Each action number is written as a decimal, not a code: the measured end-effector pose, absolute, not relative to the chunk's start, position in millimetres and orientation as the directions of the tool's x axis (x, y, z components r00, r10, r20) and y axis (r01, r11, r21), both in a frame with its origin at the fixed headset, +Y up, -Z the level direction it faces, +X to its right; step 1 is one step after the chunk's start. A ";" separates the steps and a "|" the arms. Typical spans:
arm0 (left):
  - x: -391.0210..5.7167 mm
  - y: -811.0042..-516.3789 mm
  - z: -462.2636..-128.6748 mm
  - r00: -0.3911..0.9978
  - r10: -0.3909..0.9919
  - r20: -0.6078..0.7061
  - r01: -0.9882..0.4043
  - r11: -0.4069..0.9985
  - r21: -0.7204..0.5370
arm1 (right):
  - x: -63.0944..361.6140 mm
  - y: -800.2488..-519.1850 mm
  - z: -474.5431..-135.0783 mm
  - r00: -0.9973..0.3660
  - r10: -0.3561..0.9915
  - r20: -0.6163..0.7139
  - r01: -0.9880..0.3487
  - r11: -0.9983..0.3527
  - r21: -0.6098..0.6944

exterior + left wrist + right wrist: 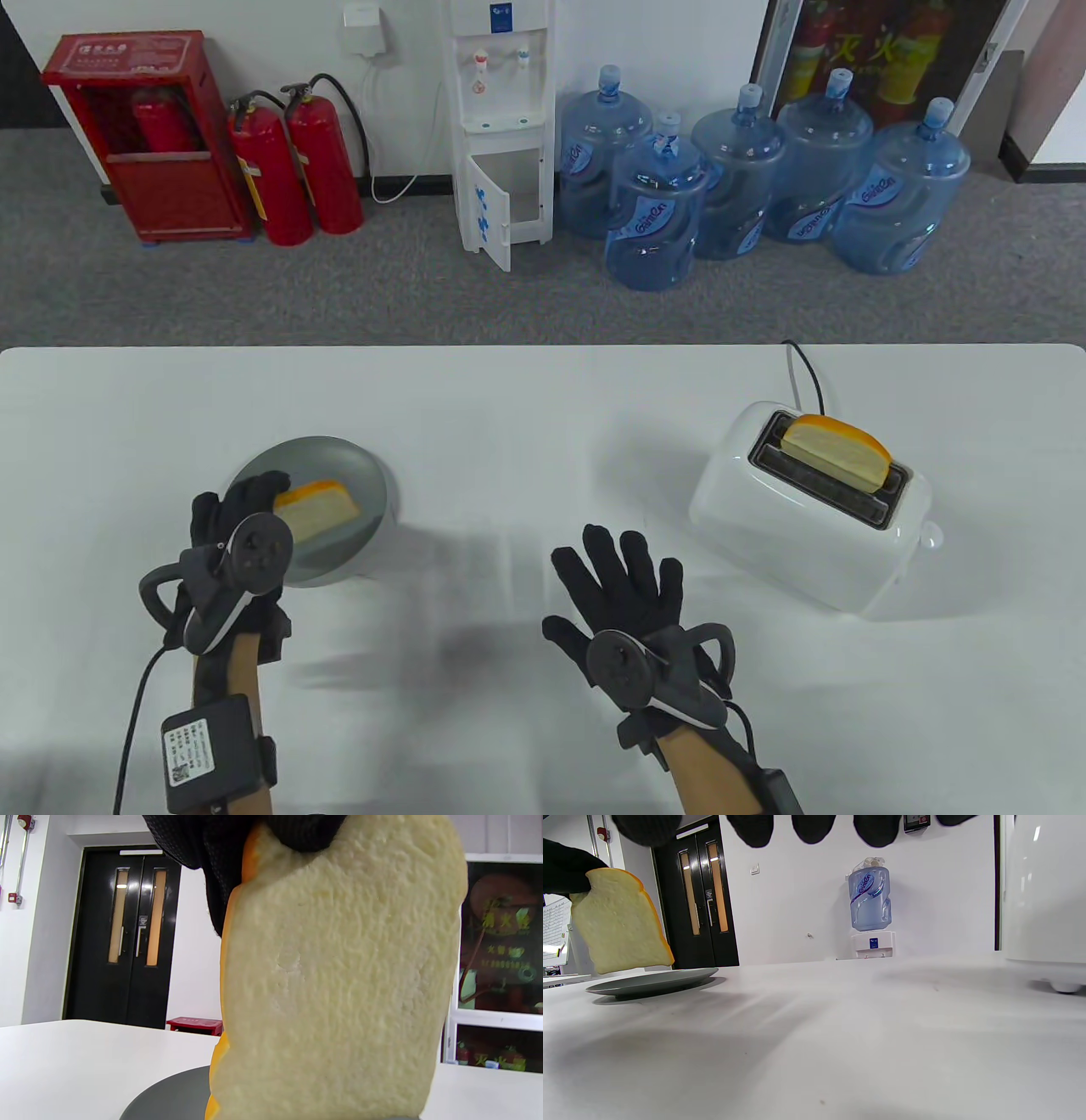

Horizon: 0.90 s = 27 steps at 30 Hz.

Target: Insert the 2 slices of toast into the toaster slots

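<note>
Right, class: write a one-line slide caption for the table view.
Left hand lifts a toast slice off the grey plate; right hand open; another slice sits in the toaster.

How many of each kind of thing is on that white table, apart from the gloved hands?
Toast slices: 2, one in the toaster slot, one held over the plate by the left hand
Toaster: 1
Plate: 1
Total: 4

The toaster (pixel 806 518) is looking like shiny, smooth white plastic. The bread slice (pixel 335 984) is showing a rough, spongy face. The plate (pixel 649 982) is looking smooth and dull grey. The worktop (pixel 509 424) is looking smooth and white.
</note>
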<state>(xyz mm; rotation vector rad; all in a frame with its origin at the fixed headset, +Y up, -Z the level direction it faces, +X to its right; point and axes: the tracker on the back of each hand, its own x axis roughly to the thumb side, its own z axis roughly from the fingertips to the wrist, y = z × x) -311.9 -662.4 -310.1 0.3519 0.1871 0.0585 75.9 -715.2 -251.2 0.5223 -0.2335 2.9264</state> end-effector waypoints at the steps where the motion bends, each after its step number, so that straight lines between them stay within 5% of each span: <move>1: -311.2 -661.6 -306.8 0.982 0.104 -0.160 -0.040 0.933 0.356 | 75.8 -715.1 -251.0 -0.926 0.130 0.355 -0.185 -0.975 -0.126; 21: -251.1 -648.0 -255.9 0.984 0.133 0.116 -0.171 0.886 0.430 | 75.6 -716.4 -249.1 -0.919 0.137 0.369 -0.198 -0.971 -0.132; 27: -235.9 -651.7 -247.7 0.969 0.161 0.188 -0.225 0.889 0.398 | 76.5 -713.7 -243.2 -0.886 0.157 0.435 -0.274 -0.936 -0.219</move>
